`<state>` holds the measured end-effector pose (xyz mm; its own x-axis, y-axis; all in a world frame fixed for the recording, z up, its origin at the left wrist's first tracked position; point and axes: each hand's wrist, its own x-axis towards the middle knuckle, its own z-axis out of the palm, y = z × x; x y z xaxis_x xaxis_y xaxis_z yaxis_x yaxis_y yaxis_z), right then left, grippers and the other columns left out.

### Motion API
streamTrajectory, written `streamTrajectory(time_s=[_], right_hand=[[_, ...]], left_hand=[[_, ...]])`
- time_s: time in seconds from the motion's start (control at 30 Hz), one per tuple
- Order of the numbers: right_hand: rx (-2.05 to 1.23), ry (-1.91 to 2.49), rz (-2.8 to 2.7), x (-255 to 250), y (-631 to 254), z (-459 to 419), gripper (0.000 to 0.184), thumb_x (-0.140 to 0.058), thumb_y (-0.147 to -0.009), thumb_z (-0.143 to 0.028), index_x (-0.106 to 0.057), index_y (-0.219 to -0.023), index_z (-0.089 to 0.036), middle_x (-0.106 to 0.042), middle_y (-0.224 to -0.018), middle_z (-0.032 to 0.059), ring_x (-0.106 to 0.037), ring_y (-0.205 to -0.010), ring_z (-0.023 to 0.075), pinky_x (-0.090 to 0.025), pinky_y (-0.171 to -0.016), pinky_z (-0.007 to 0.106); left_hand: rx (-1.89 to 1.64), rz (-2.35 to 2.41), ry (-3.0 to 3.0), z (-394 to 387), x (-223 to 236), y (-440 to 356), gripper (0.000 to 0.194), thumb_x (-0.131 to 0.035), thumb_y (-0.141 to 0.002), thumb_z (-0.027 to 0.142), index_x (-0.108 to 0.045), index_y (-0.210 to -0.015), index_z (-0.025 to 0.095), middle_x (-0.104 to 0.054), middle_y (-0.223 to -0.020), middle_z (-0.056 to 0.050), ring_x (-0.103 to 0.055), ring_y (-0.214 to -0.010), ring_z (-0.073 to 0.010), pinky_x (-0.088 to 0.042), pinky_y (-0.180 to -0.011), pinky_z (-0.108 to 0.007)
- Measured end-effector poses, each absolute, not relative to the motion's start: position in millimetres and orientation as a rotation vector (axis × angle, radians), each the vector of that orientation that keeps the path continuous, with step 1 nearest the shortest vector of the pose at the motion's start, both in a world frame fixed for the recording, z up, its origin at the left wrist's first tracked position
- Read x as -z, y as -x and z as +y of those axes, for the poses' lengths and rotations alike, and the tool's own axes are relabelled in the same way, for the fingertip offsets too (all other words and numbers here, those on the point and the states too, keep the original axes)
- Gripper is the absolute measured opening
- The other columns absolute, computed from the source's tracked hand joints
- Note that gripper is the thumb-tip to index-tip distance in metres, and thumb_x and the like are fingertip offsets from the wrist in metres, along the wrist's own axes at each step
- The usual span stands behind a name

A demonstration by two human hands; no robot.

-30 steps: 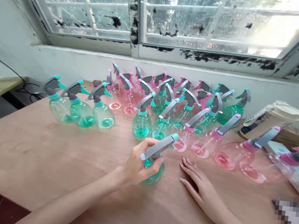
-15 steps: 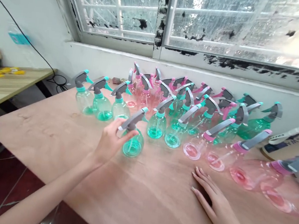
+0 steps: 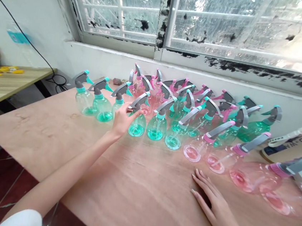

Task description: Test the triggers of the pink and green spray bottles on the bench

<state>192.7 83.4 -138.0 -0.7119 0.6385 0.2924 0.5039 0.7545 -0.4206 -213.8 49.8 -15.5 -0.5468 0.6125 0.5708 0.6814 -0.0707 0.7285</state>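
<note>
My left hand [image 3: 121, 120] is closed around the neck of a green spray bottle [image 3: 137, 126] with a grey and teal trigger head. The bottle stands upright on the wooden table [image 3: 133, 183], in the front row, with a little green liquid in its base. On its right is another green spray bottle [image 3: 156, 127]; on its left, partly behind my hand, is a third [image 3: 118, 104]. My right hand [image 3: 218, 206] rests on the tabletop, fingers stretched out and holding nothing, in front of clear pink spray bottles [image 3: 193, 151].
Several more green and pink spray bottles crowd behind, up to the wall under the window [image 3: 229, 31]. A beige container [image 3: 296, 142] is at the far right. At left stands a second table [image 3: 13, 84] with yellow pieces [image 3: 5, 70]; a black cable [image 3: 34, 45] hangs above.
My left hand has moved the green spray bottle away from me, back into line with the front-row bottles. My right hand stays in place on the table.
</note>
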Motion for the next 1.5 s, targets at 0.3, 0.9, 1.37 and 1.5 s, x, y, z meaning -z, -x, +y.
streamTrajectory(time_s=[0.3,0.9,1.37,1.5], right_hand=[[-0.448,0.875,-2.499,145.7,-194.9,83.8,0.05,-0.05,-0.097,-0.041,-0.05,-0.144,-0.027,-0.048,-0.152,0.0061,-0.043,-0.139,0.0345,-0.044,-0.109,0.059],[-0.434,0.878,-2.519,146.7,-195.3,84.7,0.049,-0.048,-0.097,-0.042,-0.051,-0.143,-0.024,-0.049,-0.151,0.0085,-0.043,-0.139,0.0345,-0.041,-0.111,0.061],[-0.467,0.856,-2.561,124.8,-183.5,82.6,0.046,-0.043,-0.1,-0.04,-0.053,-0.14,-0.019,-0.047,-0.151,0.0106,-0.041,-0.141,0.0292,-0.035,-0.116,0.056],[-0.501,0.835,-2.528,121.3,-182.9,82.1,0.046,-0.044,-0.1,-0.04,-0.054,-0.14,-0.019,-0.048,-0.151,0.0111,-0.041,-0.141,0.0291,-0.033,-0.118,0.056]], left_hand=[[1.667,-2.127,1.49,63.4,13.7,228.2,0.046,-0.072,-0.081,0.051,-0.066,-0.107,0.015,-0.074,-0.102,-0.013,-0.072,-0.091,-0.0252,-0.058,-0.085,-0.04],[1.909,-1.987,1.406,-8.2,34.4,176.5,0.036,-0.07,-0.086,0.037,-0.056,-0.115,0.021,-0.066,-0.119,-0.009,-0.066,-0.114,-0.0216,-0.053,-0.103,-0.044],[1.503,-2.221,1.699,70.9,31.0,149.8,0.04,-0.075,-0.083,0.036,-0.058,-0.112,0.016,-0.068,-0.116,-0.015,-0.064,-0.115,-0.0315,-0.049,-0.1,-0.048],[1.458,-2.255,1.712,29.0,32.3,153.2,0.043,-0.074,-0.08,0.049,-0.061,-0.105,0.016,-0.068,-0.106,-0.011,-0.067,-0.105,-0.0287,-0.054,-0.092,-0.044]])
